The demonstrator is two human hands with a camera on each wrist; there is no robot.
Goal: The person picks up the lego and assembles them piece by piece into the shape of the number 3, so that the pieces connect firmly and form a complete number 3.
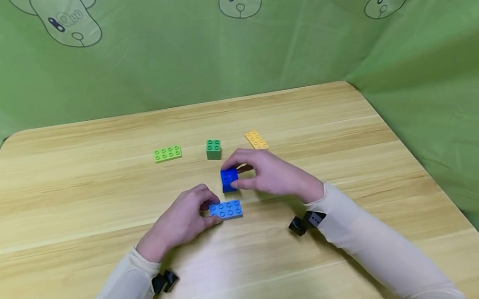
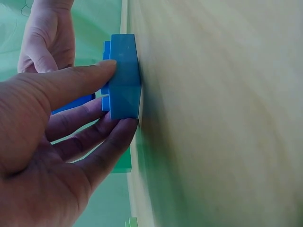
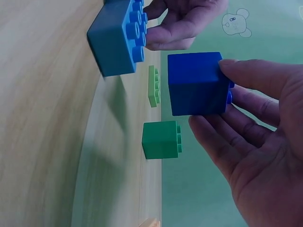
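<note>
My right hand (image 1: 230, 175) pinches a dark blue square brick (image 1: 229, 179) between thumb and fingers. In the right wrist view this brick (image 3: 196, 82) appears lifted a little off the wooden table (image 1: 75, 199). Just in front of it, a light blue 2x4 brick (image 1: 228, 209) lies flat on the table. My left hand (image 1: 212, 212) grips its left end, with the thumb on one side and the fingers on the other. The left wrist view shows that brick (image 2: 124, 75) pressed on the tabletop, studs facing away from the table.
Behind the hands lie a lime green 2x4 brick (image 1: 167, 153), a dark green square brick (image 1: 213, 149) and a yellow brick (image 1: 256, 139), in a row. Green cloth walls (image 1: 432, 78) enclose the table at the back and sides.
</note>
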